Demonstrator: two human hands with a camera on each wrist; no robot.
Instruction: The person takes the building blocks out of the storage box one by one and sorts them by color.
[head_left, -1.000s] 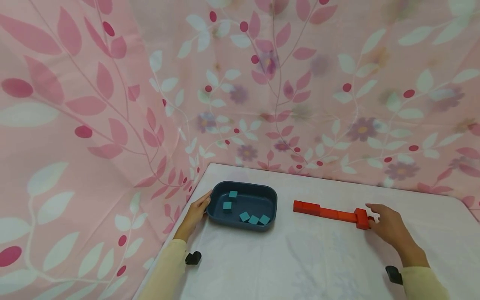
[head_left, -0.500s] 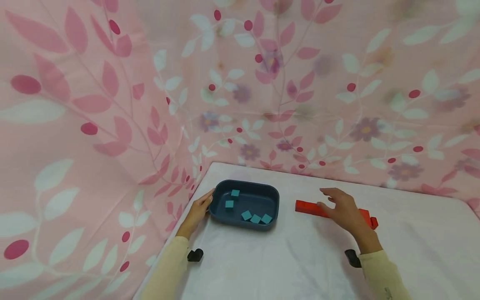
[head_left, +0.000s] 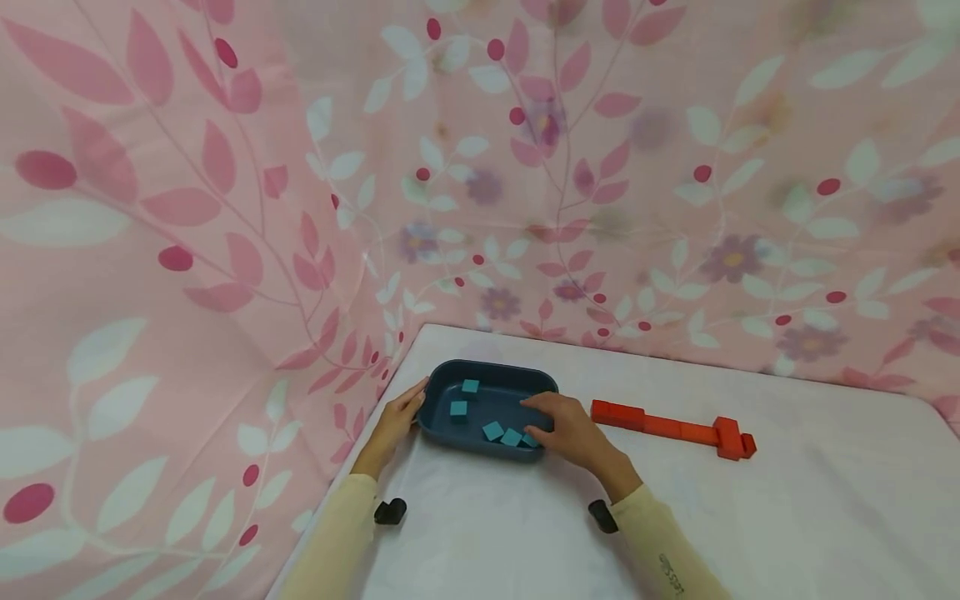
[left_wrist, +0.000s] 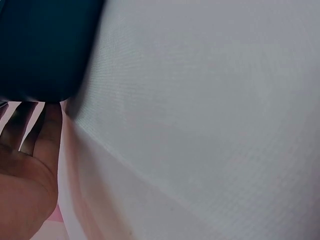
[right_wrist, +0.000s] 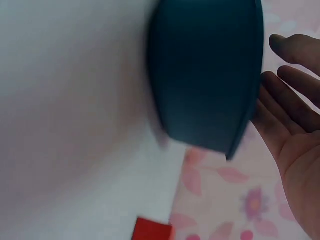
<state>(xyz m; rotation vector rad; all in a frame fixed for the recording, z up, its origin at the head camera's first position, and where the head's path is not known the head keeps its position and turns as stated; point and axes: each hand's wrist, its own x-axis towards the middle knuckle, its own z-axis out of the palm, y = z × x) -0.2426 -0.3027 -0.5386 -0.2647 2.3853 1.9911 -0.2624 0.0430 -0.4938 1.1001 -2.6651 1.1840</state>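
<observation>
The dark blue tray point(head_left: 543, 385) sits near the table's back left corner. Its left end is taken up by the left hand point(head_left: 392, 427), fingers flat against the wall, with the pink curtain point(head_left: 225, 250) hanging close behind that, so there is hardly any way in from that side. Over its right rim hangs the right hand point(head_left: 572, 429), above the teal cubes point(head_left: 512, 437) inside. Right of the tray, a row of red blocks point(head_left: 670, 428) bars the cloth. In front of the tray the white tablecloth point(head_left: 825, 517) lies open between the two sleeves.
</observation>
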